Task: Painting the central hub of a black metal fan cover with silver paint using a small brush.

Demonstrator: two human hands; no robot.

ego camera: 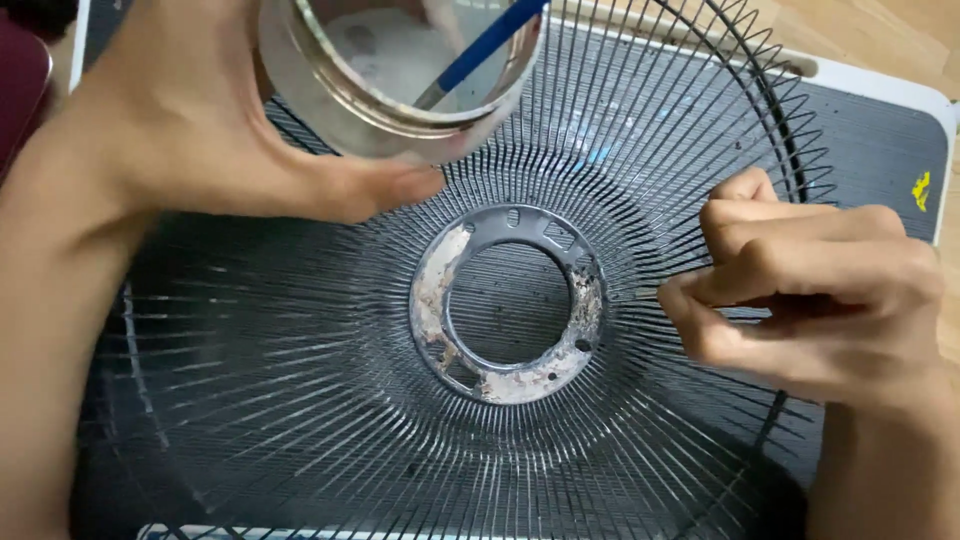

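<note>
fan guard: a round black wire grille (300, 400) lies flat on a dark mat, its rusted, flaking centre ring (508, 300) midway between the hands
left hand: (190, 120) grasps a clear glass jar (400, 90) tilted over the upper grille, thumb reaching toward the ring; this hand is the nearer one
jar contents: whitish liquid, and a blue-handled brush (490, 42) slanting up to the right
right hand: (810, 290) clenched, fingertips pinching the wires right of the ring
signs: a small yellow mark (921, 190) at the mat's (880, 140) far right corner

One wire fan grille (300, 400), one glass jar (330, 90), one blue stick (490, 40), one grey mat (880, 150), two hands
</note>
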